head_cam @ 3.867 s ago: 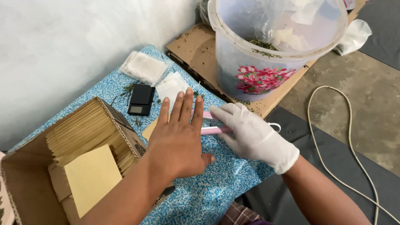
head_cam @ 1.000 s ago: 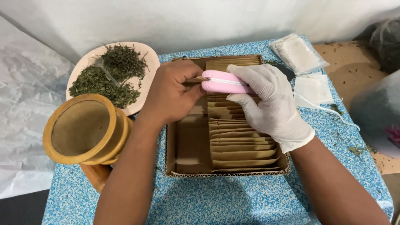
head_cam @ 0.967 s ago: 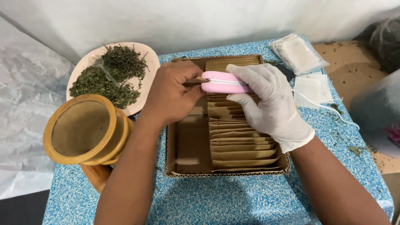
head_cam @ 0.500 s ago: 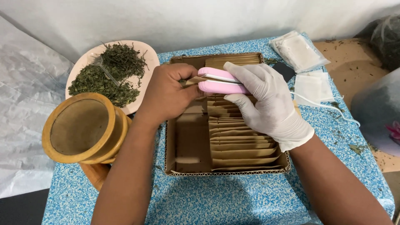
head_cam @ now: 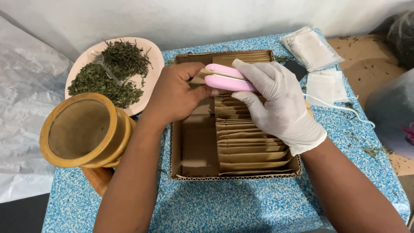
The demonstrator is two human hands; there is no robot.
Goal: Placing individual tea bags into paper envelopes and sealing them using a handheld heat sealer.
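Currently the step in hand appears to be sealing the mouth of a small brown paper packet [head_cam: 199, 77] with a pink handheld sealer [head_cam: 227, 82], carried out directly above the cardboard box [head_cam: 235, 172]. The right hand [head_cam: 280, 103], in a white glove, is closed around the sealer, thumb beneath and fingers [head_cam: 252, 71] folded over its top, above the far end of the box. The left hand [head_cam: 174, 97], bare, is closed on the packet at the sealer's near tip, over the far left part of the box; a thin edge of the packet shows in the sealer's slot. Inside the box, a row of brown packets [head_cam: 250, 146] fills the right side, while the left side is mostly bare cardboard. Left of the box stands a round wooden mortar [head_cam: 82, 129], and beyond that a pale plate [head_cam: 151, 56] carries dried green herbs [head_cam: 108, 73]. Right of the box lie white filter bags [head_cam: 310, 47], some in clear wrap, and a white cord [head_cam: 340, 108] trails away from the box toward the right edge. Judging from this arrangement, the next move calls for steady pressure from the right hand while the left hand keeps the packet edge flat and straight in the slot; a skewed edge would likely give an incomplete seal.
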